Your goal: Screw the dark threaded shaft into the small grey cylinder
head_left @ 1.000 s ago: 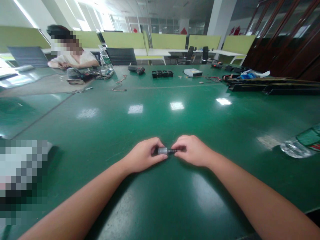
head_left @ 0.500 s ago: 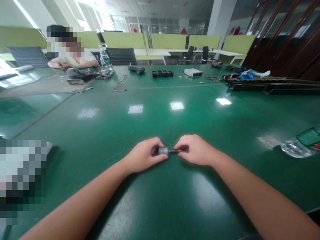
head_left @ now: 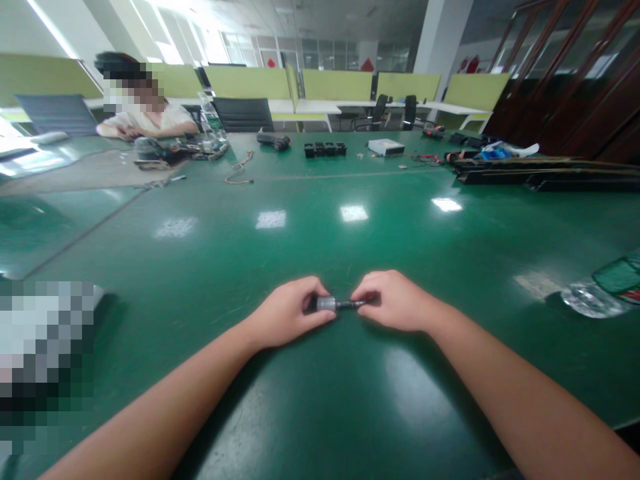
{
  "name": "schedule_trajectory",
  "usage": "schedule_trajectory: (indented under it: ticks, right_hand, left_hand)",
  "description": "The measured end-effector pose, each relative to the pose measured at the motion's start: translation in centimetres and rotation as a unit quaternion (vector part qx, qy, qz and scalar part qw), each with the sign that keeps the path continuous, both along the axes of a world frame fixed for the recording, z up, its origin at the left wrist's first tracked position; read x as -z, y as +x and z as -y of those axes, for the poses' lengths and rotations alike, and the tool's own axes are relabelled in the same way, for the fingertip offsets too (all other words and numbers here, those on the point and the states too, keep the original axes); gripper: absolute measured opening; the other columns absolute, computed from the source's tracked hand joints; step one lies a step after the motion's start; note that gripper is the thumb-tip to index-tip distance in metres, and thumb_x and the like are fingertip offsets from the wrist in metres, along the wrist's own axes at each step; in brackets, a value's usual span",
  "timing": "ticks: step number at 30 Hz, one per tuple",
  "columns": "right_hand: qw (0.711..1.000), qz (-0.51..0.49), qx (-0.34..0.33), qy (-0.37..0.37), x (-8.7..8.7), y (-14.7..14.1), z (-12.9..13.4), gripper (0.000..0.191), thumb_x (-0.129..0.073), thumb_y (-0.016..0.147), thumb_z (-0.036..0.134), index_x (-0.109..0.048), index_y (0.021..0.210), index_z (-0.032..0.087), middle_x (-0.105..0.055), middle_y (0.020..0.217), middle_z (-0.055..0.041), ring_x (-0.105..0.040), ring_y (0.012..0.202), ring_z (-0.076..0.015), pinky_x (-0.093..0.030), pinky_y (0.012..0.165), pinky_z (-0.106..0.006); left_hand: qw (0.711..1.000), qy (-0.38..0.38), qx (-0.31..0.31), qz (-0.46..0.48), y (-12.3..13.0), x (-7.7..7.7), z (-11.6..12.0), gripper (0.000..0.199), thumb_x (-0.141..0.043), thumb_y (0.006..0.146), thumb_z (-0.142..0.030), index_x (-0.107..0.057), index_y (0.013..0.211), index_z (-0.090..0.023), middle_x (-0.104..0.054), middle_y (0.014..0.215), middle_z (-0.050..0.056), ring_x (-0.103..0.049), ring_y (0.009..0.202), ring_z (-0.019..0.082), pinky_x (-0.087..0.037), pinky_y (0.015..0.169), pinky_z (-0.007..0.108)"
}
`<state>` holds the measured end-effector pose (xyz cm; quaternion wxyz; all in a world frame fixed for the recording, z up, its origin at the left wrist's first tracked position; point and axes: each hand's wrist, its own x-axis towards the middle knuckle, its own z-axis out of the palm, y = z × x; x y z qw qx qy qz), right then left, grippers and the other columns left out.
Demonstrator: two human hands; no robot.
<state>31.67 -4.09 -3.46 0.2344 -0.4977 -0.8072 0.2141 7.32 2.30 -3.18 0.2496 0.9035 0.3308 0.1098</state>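
Note:
A small silver-grey cylinder (head_left: 327, 304), motor-like in look, lies level just over or on the green table (head_left: 320, 247). My left hand (head_left: 290, 310) is closed around it, thumb in front and fingers behind. From its right end sticks out a thin dark shaft (head_left: 346, 305). The thumb and fingertips of my right hand (head_left: 393, 300) pinch the far end of that shaft, hiding its tip. Whether the shaft and cylinder are one piece I cannot tell.
Right of my hands lies a clear plastic bottle (head_left: 595, 297); a blurred-out box-like thing (head_left: 45, 340) is at left. Across the table are a black connector-like block (head_left: 325, 150), a silver drive box (head_left: 386, 147), and long black bars (head_left: 545, 172). A person (head_left: 150, 120) sits at far left.
My right fingertips have shifted very slightly to the right along the shaft. My left hand and the cylinder stay put. The seated person's head has tilted a little.

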Motion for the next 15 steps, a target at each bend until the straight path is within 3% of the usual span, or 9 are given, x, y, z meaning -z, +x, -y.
schedule_trajectory:
  ticks: [15]
  right_hand:
    - [0.999,0.034,0.018,-0.018,-0.35,1.02,0.07,0.016,-0.070,0.080,0.017,-0.077,0.094,0.021,-0.072,0.086,-0.0020,-0.062,0.076,-0.0137,-0.044,0.070,-0.026]
  left_hand:
    - [1.000,-0.002,-0.001,0.001,0.03,0.15,-0.03,0.032,-0.065,0.085,-0.050,-0.064,0.096,-0.020,-0.059,0.076,-0.001,-0.053,0.066,0.015,-0.037,0.060,0.024]
